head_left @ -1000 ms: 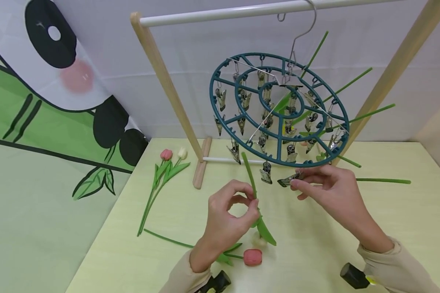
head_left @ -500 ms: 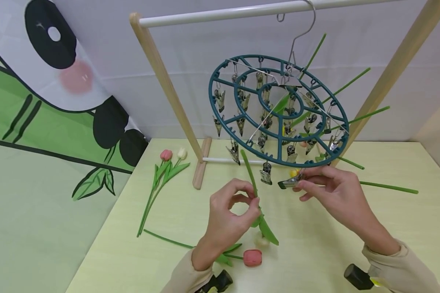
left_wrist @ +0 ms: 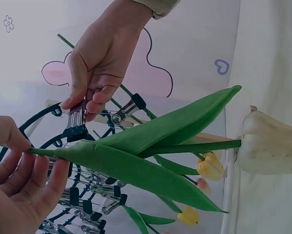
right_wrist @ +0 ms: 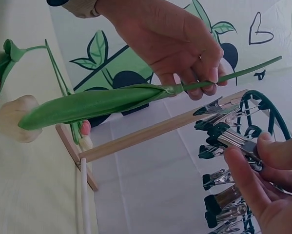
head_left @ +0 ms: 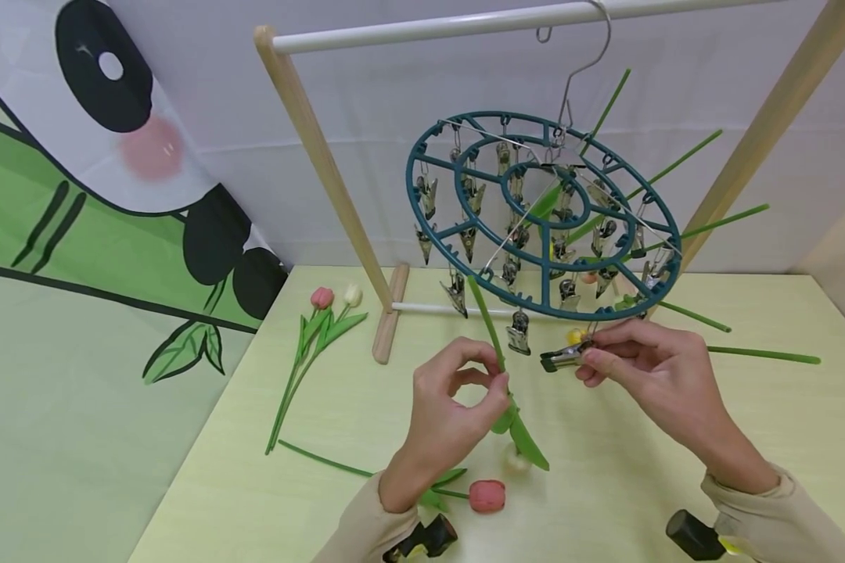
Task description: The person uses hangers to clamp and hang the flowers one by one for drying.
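In the head view my left hand (head_left: 454, 418) pinches the green stem of a white tulip (head_left: 515, 460), whose bloom points down at the table. The left wrist view shows the tulip's leaves (left_wrist: 170, 122) and pale bloom (left_wrist: 270, 141). My right hand (head_left: 669, 383) pinches a metal clip (head_left: 563, 358) with dark tips, hanging at the front of a round teal drying hanger (head_left: 545, 301). In the right wrist view, thumb and fingers squeeze this clip (right_wrist: 236, 141). Clip and stem are apart; the left wrist view overlaps them.
The hanger hangs from a white rail (head_left: 422, 31) between wooden posts (head_left: 324, 164). Several clips dangle from it, and green stems stick out at its right. Pink and white tulips (head_left: 321, 298) lie on the table's left; a red tulip (head_left: 487, 496) lies near the left wrist.
Both hands have shifted slightly to the right and the clip sits a little lower. A yellow bloom now shows behind the clip. The left hand keeps its hold on the tulip.
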`<move>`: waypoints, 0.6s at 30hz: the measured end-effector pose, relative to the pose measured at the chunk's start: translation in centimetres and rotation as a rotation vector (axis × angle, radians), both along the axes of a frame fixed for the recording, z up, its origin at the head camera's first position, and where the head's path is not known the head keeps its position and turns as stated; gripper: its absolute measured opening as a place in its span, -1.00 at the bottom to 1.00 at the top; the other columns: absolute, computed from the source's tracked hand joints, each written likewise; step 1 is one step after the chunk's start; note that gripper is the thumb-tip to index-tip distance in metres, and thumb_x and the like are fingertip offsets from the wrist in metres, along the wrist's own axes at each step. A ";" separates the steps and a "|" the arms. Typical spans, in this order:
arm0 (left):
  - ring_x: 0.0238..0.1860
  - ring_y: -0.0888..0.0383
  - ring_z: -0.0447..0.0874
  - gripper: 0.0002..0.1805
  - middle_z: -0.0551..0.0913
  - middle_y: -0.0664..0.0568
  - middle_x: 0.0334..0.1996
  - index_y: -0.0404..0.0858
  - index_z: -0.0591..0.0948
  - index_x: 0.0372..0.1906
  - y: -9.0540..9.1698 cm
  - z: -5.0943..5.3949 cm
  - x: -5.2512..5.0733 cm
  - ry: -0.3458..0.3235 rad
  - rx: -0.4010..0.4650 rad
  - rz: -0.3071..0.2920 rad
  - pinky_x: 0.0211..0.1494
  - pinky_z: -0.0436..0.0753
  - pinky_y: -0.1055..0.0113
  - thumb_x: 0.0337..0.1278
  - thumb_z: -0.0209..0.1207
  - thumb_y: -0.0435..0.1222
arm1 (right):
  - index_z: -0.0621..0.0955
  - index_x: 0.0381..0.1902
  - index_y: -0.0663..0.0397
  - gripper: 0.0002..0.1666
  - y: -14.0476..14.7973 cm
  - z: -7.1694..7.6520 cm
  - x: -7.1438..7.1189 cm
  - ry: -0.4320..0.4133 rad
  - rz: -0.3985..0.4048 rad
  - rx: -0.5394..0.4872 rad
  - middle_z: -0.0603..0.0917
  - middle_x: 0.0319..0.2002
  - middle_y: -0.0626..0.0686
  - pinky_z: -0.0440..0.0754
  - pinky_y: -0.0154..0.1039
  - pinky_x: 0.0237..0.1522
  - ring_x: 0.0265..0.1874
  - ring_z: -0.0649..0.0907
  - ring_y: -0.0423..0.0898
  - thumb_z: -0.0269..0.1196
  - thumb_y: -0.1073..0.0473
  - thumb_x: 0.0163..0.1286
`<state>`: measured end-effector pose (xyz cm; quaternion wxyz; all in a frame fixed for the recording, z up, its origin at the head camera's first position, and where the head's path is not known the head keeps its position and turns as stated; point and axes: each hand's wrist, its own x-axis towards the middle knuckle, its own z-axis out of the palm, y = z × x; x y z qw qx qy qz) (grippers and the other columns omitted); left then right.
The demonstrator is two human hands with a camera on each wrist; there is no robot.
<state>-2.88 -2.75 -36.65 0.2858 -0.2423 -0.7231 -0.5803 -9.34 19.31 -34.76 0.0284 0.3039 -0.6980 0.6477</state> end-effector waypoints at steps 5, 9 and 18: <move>-0.33 0.08 0.56 -0.79 0.57 -0.12 -0.37 -0.36 0.53 -0.26 0.4 0.2 -0.3 -0.019 0.012 -0.008 -0.31 0.70 0.26 -0.06 0.16 -0.60 | 0.62 -0.32 0.47 -0.81 0.0 -0.1 0.1 -0.008 0.054 -0.065 0.69 -0.37 0.14 0.67 -0.22 -0.49 -0.56 0.70 -0.05 0.22 0.65 0.09; -0.34 0.04 0.57 -0.79 0.58 -0.14 -0.36 -0.39 0.53 -0.25 0.8 0.2 -0.6 -0.025 0.013 -0.010 -0.32 0.70 0.27 -0.04 0.17 -0.61 | 0.61 -0.30 0.48 -0.80 0.1 -0.2 0.1 -0.007 0.091 -0.107 0.69 -0.36 0.15 0.67 -0.22 -0.51 -0.56 0.70 -0.04 0.21 0.67 0.09; -0.34 0.04 0.57 -0.80 0.58 -0.17 -0.35 -0.41 0.52 -0.24 1.6 0.5 -1.1 -0.021 0.038 -0.045 -0.34 0.70 0.29 -0.03 0.16 -0.61 | 0.61 -0.29 0.48 -0.78 0.0 -0.2 0.3 0.003 0.156 -0.132 0.70 -0.38 0.19 0.67 -0.20 -0.51 -0.54 0.71 -0.04 0.20 0.68 0.08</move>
